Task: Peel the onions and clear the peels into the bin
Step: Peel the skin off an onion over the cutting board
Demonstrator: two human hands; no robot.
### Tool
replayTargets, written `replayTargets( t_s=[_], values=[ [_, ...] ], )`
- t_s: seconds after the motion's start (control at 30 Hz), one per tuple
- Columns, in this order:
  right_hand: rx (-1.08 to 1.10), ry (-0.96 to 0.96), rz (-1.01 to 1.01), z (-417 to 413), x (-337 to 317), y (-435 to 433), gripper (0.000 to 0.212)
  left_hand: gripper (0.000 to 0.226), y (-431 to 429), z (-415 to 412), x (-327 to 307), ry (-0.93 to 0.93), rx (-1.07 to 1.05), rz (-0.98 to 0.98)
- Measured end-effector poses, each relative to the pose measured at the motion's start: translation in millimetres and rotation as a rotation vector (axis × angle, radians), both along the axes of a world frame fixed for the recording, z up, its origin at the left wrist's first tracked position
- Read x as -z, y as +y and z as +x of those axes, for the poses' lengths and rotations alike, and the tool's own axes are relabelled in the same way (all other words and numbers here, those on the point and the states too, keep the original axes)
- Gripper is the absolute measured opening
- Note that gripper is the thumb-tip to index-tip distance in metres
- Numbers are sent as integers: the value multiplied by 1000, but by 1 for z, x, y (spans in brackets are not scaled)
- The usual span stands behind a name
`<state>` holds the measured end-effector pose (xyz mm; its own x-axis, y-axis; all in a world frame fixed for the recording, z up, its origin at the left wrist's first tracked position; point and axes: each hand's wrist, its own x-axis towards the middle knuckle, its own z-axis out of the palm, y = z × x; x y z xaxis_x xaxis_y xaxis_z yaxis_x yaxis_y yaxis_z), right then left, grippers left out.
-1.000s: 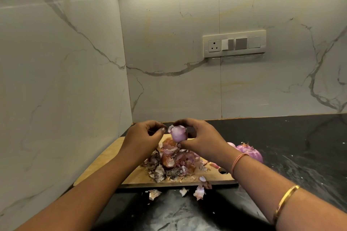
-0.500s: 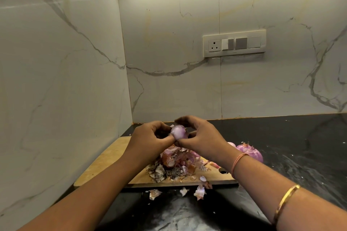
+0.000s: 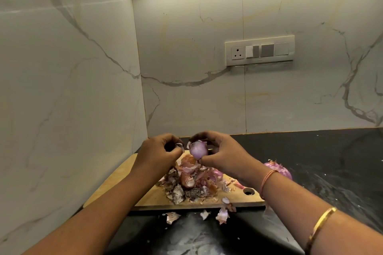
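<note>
My right hand (image 3: 223,156) grips a small purple onion (image 3: 198,149) between thumb and fingers, held above the wooden cutting board (image 3: 116,188). Just left of the onion, my left hand (image 3: 159,154) pinches a small piece of peel (image 3: 179,145) with curled fingers, a little apart from the onion. A heap of onion peels (image 3: 190,184) lies on the board under both hands. Another purple onion (image 3: 279,171) sits on the black counter behind my right wrist, partly hidden. No bin is in view.
Loose peel scraps (image 3: 222,214) lie on the black counter (image 3: 331,161) in front of the board. Marble walls close in the left side and the back, where a switch plate (image 3: 260,50) hangs. The counter stretches to the right.
My left hand closed onto the onion half a second ago, and has now pulled away to the left with a piece of peel. My right hand keeps the onion in place.
</note>
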<state>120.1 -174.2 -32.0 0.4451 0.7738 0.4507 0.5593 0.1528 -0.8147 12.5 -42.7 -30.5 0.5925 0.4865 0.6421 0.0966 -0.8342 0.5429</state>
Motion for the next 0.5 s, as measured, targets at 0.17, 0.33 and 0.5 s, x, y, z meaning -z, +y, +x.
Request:
replayTargets(
  t_s=[0.17,0.33,0.5],
  values=[
    [13,21,23,1,-1,-1,47,17,-3,-1,0,30,79,-29],
    [25,6,33,0,1,0,41,8,-8,0,1,31,141,-35],
    [77,-102,7,1,1,2,47,6,-7,2,1,11,153,-100]
  ],
)
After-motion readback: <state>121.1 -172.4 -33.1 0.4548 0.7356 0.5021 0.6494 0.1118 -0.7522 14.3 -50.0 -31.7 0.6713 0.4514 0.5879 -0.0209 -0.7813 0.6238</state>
